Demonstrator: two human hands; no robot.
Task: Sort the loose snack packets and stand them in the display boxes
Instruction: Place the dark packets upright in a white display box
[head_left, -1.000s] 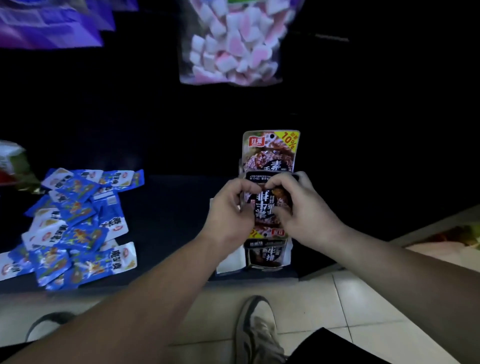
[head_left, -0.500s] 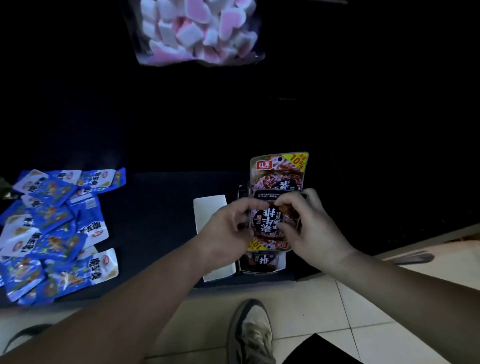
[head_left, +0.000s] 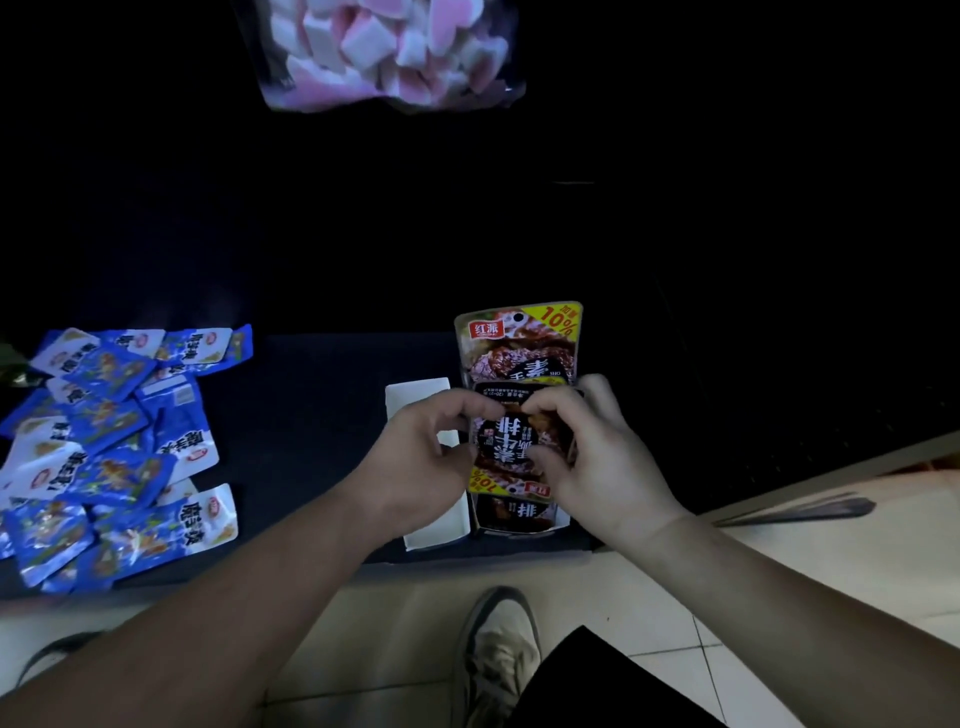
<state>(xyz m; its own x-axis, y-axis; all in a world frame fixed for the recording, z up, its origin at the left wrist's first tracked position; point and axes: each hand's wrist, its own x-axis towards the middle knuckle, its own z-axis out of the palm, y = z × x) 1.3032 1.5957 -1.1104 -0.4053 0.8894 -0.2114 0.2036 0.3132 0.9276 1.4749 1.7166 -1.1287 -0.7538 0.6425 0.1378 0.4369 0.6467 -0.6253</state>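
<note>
Both hands hold a stack of dark brown snack packets over a white display box on a dark shelf. My left hand pinches the stack's left edge and my right hand grips its right side. A taller packet of the same kind, with a yellow corner marked 10%, stands upright behind the held ones. Another dark packet shows low in the box in front. The white box flap sticks up to the left of my left hand.
A heap of several loose blue and white packets lies on the shelf at the left. A clear bag of pink and white sweets hangs above. The shelf's front edge runs over a tiled floor with my shoe.
The view has drifted, so the box and packets sit lower and further right in frame. My hands keep the same hold on the packets, with the fingers slightly shifted.
</note>
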